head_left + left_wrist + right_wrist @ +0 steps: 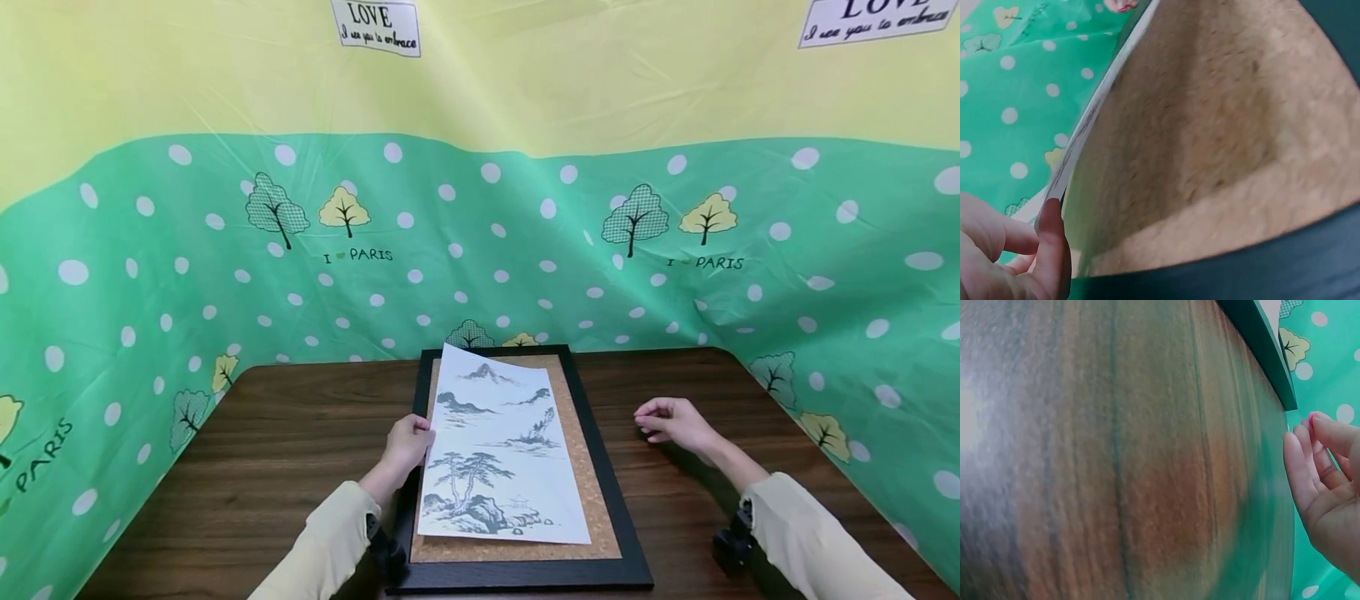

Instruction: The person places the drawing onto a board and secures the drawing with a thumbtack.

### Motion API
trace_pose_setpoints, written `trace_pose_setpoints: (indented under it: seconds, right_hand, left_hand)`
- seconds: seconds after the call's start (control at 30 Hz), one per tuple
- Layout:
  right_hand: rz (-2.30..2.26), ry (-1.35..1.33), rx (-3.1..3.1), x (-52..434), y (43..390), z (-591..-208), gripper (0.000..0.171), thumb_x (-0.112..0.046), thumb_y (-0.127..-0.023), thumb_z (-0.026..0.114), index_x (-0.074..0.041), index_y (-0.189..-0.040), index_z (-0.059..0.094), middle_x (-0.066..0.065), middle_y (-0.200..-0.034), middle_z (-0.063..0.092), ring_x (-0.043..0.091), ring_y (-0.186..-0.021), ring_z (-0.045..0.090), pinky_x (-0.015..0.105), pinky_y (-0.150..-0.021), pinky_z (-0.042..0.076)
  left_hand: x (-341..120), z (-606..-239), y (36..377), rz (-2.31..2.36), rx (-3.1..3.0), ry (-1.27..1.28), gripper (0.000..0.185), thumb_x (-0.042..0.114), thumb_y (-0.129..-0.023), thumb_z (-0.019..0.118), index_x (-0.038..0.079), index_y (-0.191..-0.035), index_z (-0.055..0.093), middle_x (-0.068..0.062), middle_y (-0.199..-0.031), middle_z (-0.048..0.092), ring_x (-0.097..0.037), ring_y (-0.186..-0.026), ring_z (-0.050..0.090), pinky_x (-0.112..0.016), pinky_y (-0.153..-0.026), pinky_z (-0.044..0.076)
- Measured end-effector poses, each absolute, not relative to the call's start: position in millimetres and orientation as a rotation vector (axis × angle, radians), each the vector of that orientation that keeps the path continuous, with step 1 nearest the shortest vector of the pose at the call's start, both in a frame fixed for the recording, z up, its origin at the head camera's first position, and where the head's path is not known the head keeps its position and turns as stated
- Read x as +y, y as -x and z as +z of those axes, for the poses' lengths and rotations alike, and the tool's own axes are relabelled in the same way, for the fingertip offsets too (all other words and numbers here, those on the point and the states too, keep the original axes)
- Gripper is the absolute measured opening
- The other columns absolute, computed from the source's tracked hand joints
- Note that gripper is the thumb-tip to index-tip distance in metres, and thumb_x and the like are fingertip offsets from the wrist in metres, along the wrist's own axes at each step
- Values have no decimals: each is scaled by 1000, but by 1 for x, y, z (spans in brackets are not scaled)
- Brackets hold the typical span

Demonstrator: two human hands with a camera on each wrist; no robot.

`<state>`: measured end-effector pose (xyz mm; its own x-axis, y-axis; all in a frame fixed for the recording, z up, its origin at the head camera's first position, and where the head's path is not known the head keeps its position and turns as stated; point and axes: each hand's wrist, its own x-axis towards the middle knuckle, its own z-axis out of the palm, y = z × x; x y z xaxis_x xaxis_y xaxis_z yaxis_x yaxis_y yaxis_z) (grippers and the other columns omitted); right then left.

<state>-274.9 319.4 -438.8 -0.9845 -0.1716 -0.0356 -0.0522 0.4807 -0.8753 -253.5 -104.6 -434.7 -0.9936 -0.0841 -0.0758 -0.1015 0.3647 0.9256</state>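
Left hand (pixel 407 442) pinches printed sheet (pixel 498 454) by left edge, above corkboard (pixel 579 454). Right hand (pixel 678 423) pinches a small pink object (pixel 1312 417)

Landscape print (pixel 502 458): thin paper, smooth, matt face
Cork panel (pixel 1229 112): cork, speckled, rough and grainy, matt
Board frame (pixel 525 575): smooth, mostly matt; wood or plastic, unclear
Worktop (pixel 300 433): wood-grained, smooth, with a glossy glare at one side
Polka-dot backdrop (pixel 491 229): thin cloth, creased, faint sheen
Sleeve (pixel 810 533): soft, matt cloth
Wrist camera (pixel 731 546): apparently plastic
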Motion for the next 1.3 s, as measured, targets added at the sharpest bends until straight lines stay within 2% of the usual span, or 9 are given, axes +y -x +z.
trace_pose_setpoints:
  seconds: [0.2, 0.4, 0.67, 0.77, 0.93, 1.07, 1.2, 1.3]
  right_hand:
    - [-1521, 203, 2631, 316, 273, -440, 26, -12, -91, 54, 11, -103, 54, 15, -91, 60, 17, -79, 58, 31, -65, 52]
    - [-1498, 208, 2653, 316, 272, -441, 26, -14, -91, 54, 9, -103, 55, 15, -92, 59, 19, -79, 58, 31, -65, 52]
    - [-1479, 208, 2671, 318, 273, -442, 25, -13, -91, 55, 8, -102, 56, 15, -91, 60, 19, -80, 58, 31, -64, 52]
    - [-1468, 216, 2673, 319, 273, -443, 25, -13, -91, 55, 8, -103, 56, 15, -91, 60, 19, -80, 57, 31, -63, 52]
    - [-1470, 233, 2667, 320, 273, -444, 24, -12, -91, 55, 9, -102, 57, 15, -91, 60, 20, -80, 58, 31, -63, 52]
    - [-1476, 226, 2659, 321, 273, -444, 23, -11, -91, 54, 9, -102, 57, 15, -91, 60, 19, -79, 58, 31, -63, 53]
    - [-1471, 212, 2662, 321, 274, -442, 24, -11, -91, 54, 10, -102, 57, 15, -91, 60, 19, -79, 58, 32, -64, 53]
    - [-1454, 225, 2668, 320, 275, -439, 25, -12, -91, 54, 10, -103, 56, 16, -92, 60, 20, -80, 58, 32, -64, 52]
  left_hand:
    - [-97, -439, 250, 1635, 2687, 132, 11, 1, -82, 53, -5, -91, 55, -8, -74, 53, -15, -60, 48, -24, -49, 42]
    - [-94, -441, 251, 1512, 2837, 43, 7, 0, -79, 55, -4, -84, 56, -7, -69, 55, -13, -55, 50, -24, -47, 43]
    - [-94, -441, 249, 1406, 2910, 27, 7, -2, -75, 56, -4, -82, 58, -8, -70, 58, -17, -62, 53, -25, -49, 45]
    - [-94, -440, 249, 1395, 2905, 30, 10, -2, -74, 56, -5, -83, 58, -8, -70, 59, -17, -61, 55, -25, -49, 46]
    - [-99, -435, 248, 1468, 2770, 48, 19, -4, -76, 56, -9, -94, 56, -11, -75, 60, -16, -58, 59, -27, -49, 51]
    - [-109, -428, 247, 1408, 2755, -13, 18, 1, -79, 59, -7, -96, 57, -9, -73, 58, -15, -54, 57, -28, -50, 50]
    - [-124, -424, 252, 1210, 2902, -169, 18, 9, -81, 63, -1, -96, 60, -8, -77, 57, -16, -61, 53, -30, -55, 46]
    - [-138, -423, 257, 1102, 3002, -281, 25, 12, -81, 66, 0, -101, 61, -10, -91, 59, -21, -77, 55, -37, -67, 47]
